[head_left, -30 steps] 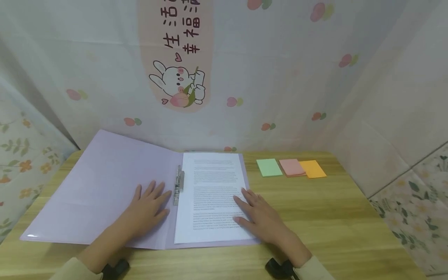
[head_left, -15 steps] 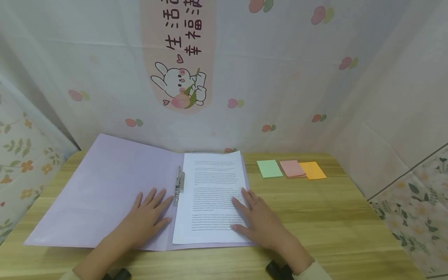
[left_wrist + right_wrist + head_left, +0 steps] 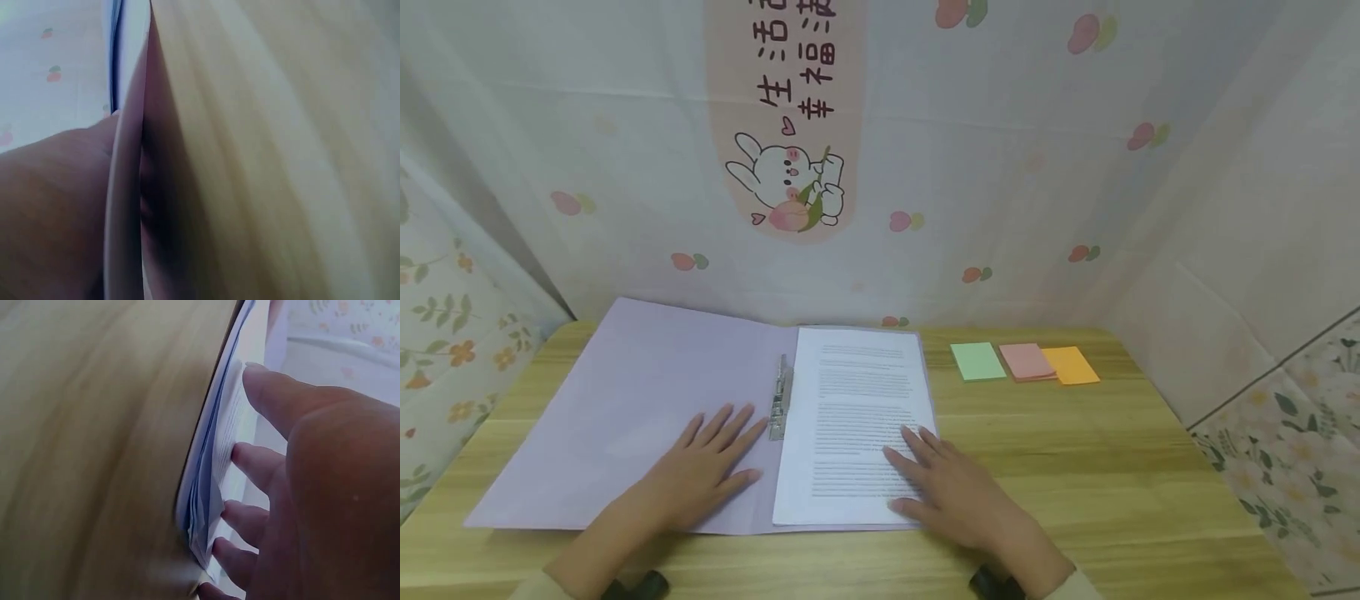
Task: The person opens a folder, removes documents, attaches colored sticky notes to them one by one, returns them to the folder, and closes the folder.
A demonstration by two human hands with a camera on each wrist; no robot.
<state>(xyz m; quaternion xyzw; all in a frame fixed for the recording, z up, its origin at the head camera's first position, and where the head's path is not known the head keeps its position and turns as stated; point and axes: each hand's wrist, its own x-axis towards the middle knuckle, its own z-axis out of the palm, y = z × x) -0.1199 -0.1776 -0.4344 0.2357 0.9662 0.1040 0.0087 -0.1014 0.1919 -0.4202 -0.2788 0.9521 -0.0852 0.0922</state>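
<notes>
A light purple folder [image 3: 625, 400] lies spread on the table, its metal clip [image 3: 780, 400] at the spine. On its right half sits a stack of printed paper [image 3: 857, 375]. My left hand [image 3: 703, 467] rests with fingers spread on the left cover beside the clip; in the left wrist view the cover's edge [image 3: 128, 162] runs just past this hand. My right hand [image 3: 951, 487] lies over the lower right side of the paper, fingers extended. The right wrist view shows its fingertips on the top sheet near the loose page edges [image 3: 203, 494].
Green sticky notes [image 3: 977, 362], pink sticky notes [image 3: 1026, 361] and orange sticky notes [image 3: 1072, 365] lie at the back right of the wooden table [image 3: 1097, 475]. A printed curtain [image 3: 1000, 167] hangs along the back edge.
The left cover lies lower at its far corner than before. The paper's upper right corner, lifted slightly half a second ago, is flatter. My right hand has shifted slightly left and down over the paper.
</notes>
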